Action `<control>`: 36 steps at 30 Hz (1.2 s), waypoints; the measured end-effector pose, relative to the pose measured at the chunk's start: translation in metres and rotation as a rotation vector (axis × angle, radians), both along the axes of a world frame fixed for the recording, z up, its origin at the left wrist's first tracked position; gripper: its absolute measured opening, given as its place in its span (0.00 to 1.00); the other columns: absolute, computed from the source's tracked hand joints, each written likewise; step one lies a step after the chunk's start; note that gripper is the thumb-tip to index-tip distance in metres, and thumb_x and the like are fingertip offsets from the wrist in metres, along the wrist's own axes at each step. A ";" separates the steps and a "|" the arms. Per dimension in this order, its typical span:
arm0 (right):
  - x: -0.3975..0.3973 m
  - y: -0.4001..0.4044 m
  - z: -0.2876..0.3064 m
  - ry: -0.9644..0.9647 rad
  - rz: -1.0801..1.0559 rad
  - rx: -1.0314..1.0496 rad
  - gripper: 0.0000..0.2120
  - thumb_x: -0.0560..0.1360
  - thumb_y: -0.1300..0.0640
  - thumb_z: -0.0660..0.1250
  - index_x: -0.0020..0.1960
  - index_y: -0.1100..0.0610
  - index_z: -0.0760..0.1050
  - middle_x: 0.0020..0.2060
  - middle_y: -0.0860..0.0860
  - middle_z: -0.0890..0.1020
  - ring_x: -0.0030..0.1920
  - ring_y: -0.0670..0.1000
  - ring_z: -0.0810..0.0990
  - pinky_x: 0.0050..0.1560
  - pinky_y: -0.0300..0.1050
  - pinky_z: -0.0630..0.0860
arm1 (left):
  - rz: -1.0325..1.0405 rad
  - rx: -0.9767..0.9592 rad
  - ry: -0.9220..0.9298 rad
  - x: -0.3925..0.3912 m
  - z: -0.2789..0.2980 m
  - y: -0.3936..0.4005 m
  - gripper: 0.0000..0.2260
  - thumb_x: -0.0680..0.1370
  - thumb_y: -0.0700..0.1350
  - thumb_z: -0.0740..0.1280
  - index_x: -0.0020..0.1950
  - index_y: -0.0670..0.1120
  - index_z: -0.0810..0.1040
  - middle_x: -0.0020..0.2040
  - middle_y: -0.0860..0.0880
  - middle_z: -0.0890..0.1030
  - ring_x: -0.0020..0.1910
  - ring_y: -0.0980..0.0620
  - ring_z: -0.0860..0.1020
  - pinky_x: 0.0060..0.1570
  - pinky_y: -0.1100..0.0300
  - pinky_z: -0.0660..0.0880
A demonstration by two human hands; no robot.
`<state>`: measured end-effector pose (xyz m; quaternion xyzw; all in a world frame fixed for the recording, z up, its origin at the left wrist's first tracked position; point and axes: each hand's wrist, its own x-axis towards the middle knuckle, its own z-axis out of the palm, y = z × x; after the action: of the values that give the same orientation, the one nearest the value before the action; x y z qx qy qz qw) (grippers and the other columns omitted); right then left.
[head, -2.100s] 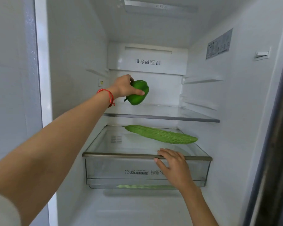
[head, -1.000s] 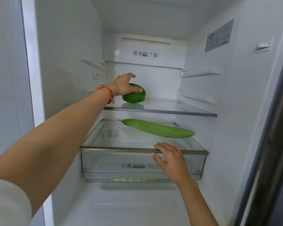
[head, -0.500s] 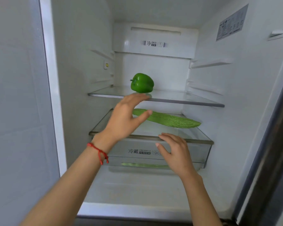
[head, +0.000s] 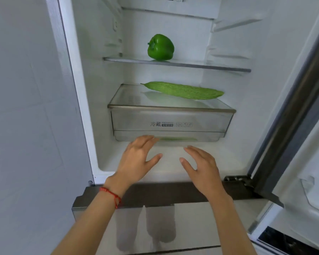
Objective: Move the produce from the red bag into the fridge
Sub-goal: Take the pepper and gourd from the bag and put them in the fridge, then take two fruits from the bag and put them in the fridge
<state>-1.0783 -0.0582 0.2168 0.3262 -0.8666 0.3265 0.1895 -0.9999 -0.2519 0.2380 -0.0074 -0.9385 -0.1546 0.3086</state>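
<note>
Bright, even, cool white light fills the fridge interior [head: 166,162], with no hard shadows. The bitter gourd [head: 184,91] throws a pale reflection on the glass drawer lid [head: 136,102] beneath it. The glossy lower door [head: 191,221] mirrors two blurred legs. Wide-angle distortion bends the door frame at the right edge; the fingers [head: 145,142] look slightly soft.

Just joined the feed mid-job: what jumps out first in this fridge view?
The green bell pepper stands alone on the upper glass shelf. Below it, a long bitter gourd lies across the clear lid of the crisper drawer. Both hands, left and right, hover open and hold nothing in front of the drawer.
</note>
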 end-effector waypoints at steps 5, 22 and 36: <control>0.057 0.013 -0.028 -0.038 -0.118 -0.007 0.24 0.74 0.43 0.59 0.61 0.57 0.75 0.60 0.55 0.78 0.61 0.54 0.75 0.63 0.57 0.71 | -0.086 -0.045 -0.096 0.035 -0.035 0.003 0.24 0.73 0.56 0.58 0.61 0.42 0.76 0.59 0.41 0.79 0.58 0.41 0.77 0.57 0.45 0.72; 0.244 0.136 -0.128 -0.283 -0.554 0.145 0.28 0.74 0.39 0.53 0.63 0.57 0.73 0.61 0.55 0.77 0.62 0.56 0.75 0.64 0.52 0.65 | -0.427 -0.055 -0.423 0.139 -0.141 0.117 0.28 0.74 0.58 0.52 0.63 0.41 0.75 0.62 0.41 0.77 0.62 0.40 0.74 0.61 0.45 0.68; 0.385 0.246 -0.168 -0.397 -0.973 0.065 0.34 0.76 0.35 0.45 0.60 0.59 0.76 0.58 0.57 0.79 0.58 0.57 0.78 0.62 0.52 0.67 | -0.768 -0.239 -0.577 0.205 -0.189 0.260 0.31 0.80 0.59 0.41 0.59 0.43 0.77 0.56 0.44 0.81 0.55 0.45 0.79 0.53 0.49 0.75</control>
<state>-0.6931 0.1874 0.0488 -0.1763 -0.9468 0.2294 0.1410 -0.7951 0.0084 0.0495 -0.3450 -0.9264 -0.1439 -0.0461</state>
